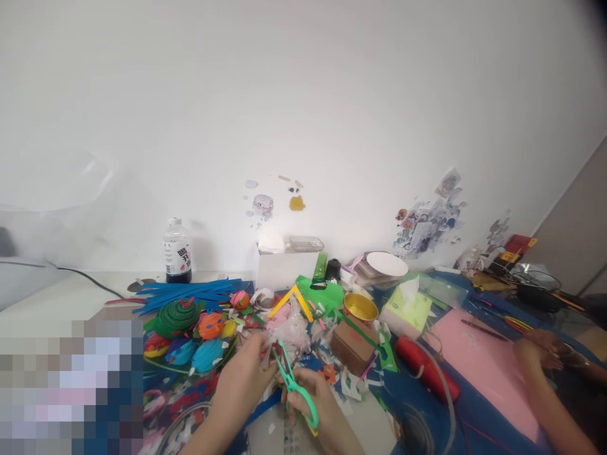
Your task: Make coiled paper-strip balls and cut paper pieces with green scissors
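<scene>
In the head view, my right hand (318, 401) is closed round the handles of green scissors (298, 387), its fingers in the loops. The blades point up and away, slightly apart. Just left of them, my left hand (249, 370) pinches a small dark red piece close to the blade tips; its kind is too small to make out. Beneath both hands lies a greyish flat board (265, 430) with scraps on it. Beyond the fingers is a crumpled clear plastic bag (290, 332) with a yellow angled strip (296, 296) behind it.
Coiled paper crafts (177, 318) and blue paper strips (190, 292) lie to the left, near a bottle (177, 253). Rightward are a brown box (353, 344), a gold tin (360, 308), a tissue pack (406, 309), a red cylinder (427, 368) and pink paper (484, 366). Another person's hands (538, 351) rest at far right.
</scene>
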Demonstrator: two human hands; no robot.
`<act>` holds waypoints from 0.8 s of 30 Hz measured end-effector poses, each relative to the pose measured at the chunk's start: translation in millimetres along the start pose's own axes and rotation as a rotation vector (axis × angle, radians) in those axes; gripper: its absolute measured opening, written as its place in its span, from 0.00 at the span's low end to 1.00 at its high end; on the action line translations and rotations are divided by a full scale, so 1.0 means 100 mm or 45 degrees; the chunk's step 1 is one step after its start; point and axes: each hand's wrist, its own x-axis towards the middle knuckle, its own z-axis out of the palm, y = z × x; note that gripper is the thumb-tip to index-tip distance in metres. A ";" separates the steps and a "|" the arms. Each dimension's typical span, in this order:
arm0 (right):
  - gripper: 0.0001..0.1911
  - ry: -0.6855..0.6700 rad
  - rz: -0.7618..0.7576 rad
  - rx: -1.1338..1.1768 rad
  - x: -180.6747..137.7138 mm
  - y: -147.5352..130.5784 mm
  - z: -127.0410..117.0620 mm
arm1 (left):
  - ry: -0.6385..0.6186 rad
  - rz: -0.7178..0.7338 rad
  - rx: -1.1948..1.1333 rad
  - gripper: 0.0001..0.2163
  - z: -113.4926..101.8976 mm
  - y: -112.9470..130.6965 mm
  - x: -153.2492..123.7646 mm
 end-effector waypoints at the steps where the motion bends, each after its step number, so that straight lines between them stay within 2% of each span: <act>1: 0.23 0.040 -0.017 -0.013 0.02 0.04 -0.01 | 0.002 0.034 0.033 0.04 0.01 0.00 -0.01; 5: 0.25 0.154 -0.043 -0.046 0.08 0.12 -0.05 | 0.059 0.262 0.107 0.05 0.04 0.00 -0.03; 9: 0.23 0.111 -0.083 -0.051 0.01 0.02 -0.06 | 0.028 0.368 -0.065 0.11 0.01 0.01 -0.02; 15: 0.22 0.084 -0.114 0.037 -0.11 -0.12 -0.05 | -0.121 0.237 -0.362 0.13 -0.04 -0.01 0.00; 24: 0.23 -0.006 -0.040 0.094 -0.10 -0.15 -0.11 | -0.121 0.054 -0.661 0.16 0.01 -0.07 0.06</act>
